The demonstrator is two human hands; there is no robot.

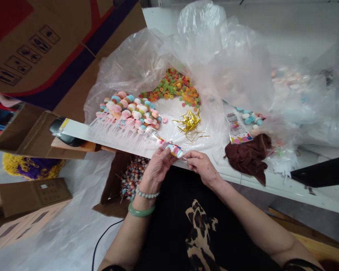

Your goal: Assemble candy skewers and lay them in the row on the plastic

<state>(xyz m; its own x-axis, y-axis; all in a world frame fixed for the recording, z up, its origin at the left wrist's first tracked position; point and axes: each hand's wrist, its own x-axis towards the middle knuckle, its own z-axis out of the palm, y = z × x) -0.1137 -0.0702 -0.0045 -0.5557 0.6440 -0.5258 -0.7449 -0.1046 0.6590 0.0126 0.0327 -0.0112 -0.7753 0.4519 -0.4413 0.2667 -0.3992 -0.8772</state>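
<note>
My left hand (163,160) is closed on a small printed clear bag (175,150) with pastel candy in it, at the table's front edge. My right hand (199,163) pinches a thin white stick (184,158) at the bag's near end; how far the stick runs inside is hidden. Beyond the left hand lie several candy skewers (130,113) of pastel discs and gummy rings, their white sticks pointing toward me. Another printed clear bag (154,134) rests between them and my hand. Gold twist ties (190,122) form a loose bunch ahead of my hands.
Loose gummy rings (177,88) lie on plastic sheeting (209,49). To the right are a brown cloth (250,154), flat printed bags (237,128) and a black panel (322,171). A cardboard box (109,188) below the edge holds many wrapped candies. A large carton (59,49) stands left.
</note>
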